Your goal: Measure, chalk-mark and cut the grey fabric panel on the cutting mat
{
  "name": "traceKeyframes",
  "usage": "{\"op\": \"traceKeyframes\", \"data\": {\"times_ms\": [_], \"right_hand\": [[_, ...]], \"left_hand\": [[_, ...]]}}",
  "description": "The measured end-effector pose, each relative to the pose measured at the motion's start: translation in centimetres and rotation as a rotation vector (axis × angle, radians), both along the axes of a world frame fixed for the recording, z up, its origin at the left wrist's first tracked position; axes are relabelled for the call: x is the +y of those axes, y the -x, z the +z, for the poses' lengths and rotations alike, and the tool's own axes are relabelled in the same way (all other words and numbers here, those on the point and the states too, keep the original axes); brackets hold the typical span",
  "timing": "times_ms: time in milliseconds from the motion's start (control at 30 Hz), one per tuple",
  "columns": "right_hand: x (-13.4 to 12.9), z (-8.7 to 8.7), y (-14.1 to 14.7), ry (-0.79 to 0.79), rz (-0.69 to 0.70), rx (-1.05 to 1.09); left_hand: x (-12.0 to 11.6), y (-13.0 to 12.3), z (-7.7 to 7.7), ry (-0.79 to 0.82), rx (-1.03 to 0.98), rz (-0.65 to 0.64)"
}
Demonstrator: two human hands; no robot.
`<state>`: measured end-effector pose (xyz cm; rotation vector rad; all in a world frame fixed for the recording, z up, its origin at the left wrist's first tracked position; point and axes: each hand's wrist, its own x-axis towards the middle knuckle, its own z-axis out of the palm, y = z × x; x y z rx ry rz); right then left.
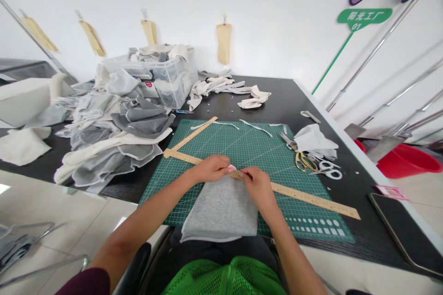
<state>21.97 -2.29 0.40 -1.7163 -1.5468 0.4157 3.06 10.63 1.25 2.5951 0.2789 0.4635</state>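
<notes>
Green vest (226,279) nearest me; left hand (215,168) and right hand (259,185) pinch grey cloth (226,207), fingertips together, by its far edge at the ruler (304,197) on the cutting mat (256,150), prob keeping it straight.

grey cloth (224,209) (layered) partly on mat (290,161)

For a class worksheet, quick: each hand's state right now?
Left hand: closed at the far edge of the folded grey fabric; grip unclear.
Right hand: closed at the same edge; grip unclear.
</notes>
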Motion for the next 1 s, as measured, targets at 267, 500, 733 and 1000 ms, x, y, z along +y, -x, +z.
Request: {"op": "traceKeyframes", "data": {"times_ms": [267, 500, 733, 1000], "right_hand": [[0.3, -0.2, -0.3, 0.049, -0.011, 0.021], [0.3, -0.5, -0.4, 0.029, -0.019, 0.013], [0.2, -0.4, -0.4, 0.026, -0.012, -0.002], [0.3, -0.3, -0.3, 0.031, -0.016, -0.003]], "left_hand": [[-3.5, 2.8, -1.8, -0.040, -0.220, 0.233], [-3.9, 2.6, -1.7, -0.221, -0.099, 0.298], [-4.4, 2.7, -2.0, -0.421, 0.015, 0.294], [-4.6, 2.7, -1.5, -0.537, 0.126, 0.262]]}}
